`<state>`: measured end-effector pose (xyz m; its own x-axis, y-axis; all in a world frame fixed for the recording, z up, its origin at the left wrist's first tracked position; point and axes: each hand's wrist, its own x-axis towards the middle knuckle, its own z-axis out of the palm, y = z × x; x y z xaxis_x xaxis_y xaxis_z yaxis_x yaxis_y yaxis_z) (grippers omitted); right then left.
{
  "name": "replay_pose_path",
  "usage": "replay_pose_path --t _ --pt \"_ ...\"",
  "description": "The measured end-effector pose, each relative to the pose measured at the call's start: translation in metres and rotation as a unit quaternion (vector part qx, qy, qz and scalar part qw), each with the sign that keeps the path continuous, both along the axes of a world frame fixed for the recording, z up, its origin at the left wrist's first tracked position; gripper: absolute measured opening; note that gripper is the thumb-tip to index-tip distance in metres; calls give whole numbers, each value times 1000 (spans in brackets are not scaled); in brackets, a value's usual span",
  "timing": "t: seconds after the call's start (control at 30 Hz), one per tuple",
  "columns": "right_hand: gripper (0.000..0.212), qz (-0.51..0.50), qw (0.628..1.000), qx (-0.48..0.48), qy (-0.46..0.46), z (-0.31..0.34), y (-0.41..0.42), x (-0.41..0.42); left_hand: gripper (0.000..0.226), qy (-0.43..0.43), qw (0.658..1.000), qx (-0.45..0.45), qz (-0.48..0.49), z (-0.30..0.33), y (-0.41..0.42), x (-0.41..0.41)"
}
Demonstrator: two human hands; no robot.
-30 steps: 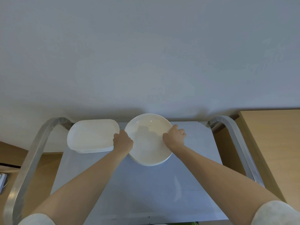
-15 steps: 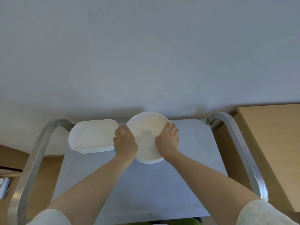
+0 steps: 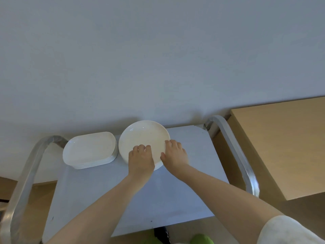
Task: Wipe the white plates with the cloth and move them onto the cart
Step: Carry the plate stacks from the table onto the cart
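Observation:
A round white plate (image 3: 143, 136) lies flat at the back of the grey cart top (image 3: 140, 196), close to the wall. My left hand (image 3: 140, 160) rests palm down on the plate's near part, fingers loosely bent. My right hand (image 3: 174, 154) lies over the plate's near right rim, fingertips touching the plate. A stack of rectangular white plates (image 3: 88, 149) sits just left of the round plate, a small gap between them. No cloth is in view.
The cart has metal handle bars on the left (image 3: 26, 173) and right (image 3: 235, 152). A wooden table (image 3: 281, 143) stands to the right of the cart. A plain wall rises directly behind the cart. Green shoes (image 3: 201, 239) show at the bottom edge.
The round plate came down flat onto the cart beside the rectangular stack. Both hands let go of its side rims and slid back to its near edge.

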<state>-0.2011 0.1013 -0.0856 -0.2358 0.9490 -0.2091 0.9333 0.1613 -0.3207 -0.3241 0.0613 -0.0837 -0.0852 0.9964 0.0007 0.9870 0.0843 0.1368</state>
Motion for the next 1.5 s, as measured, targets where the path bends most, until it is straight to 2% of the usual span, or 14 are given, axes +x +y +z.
replay_pose_path --t 0.07,0.17,0.4,0.6,0.93,1.17,1.5 --pt "44 28 999 15 -10 7 -8 21 33 0 1000 -20 1 5 1 19" --pt "43 49 998 44 -3 19 -20 62 33 -13 1000 3 -1 12 0 52" --pt "42 -27 990 84 109 45 -52 197 33 -96 989 68 -85 37 -10 183" --pt "35 -108 982 120 101 45 -87 327 32 -124 975 85 -161 50 -31 323" --pt "40 -230 966 113 19 51 -122 513 34 -89 952 5 -293 41 -25 497" --pt "43 -288 953 87 -17 46 -94 604 33 -65 932 -17 -357 40 25 593" --pt "44 -348 936 38 -31 35 12 717 26 -15 917 -55 -395 38 132 712"
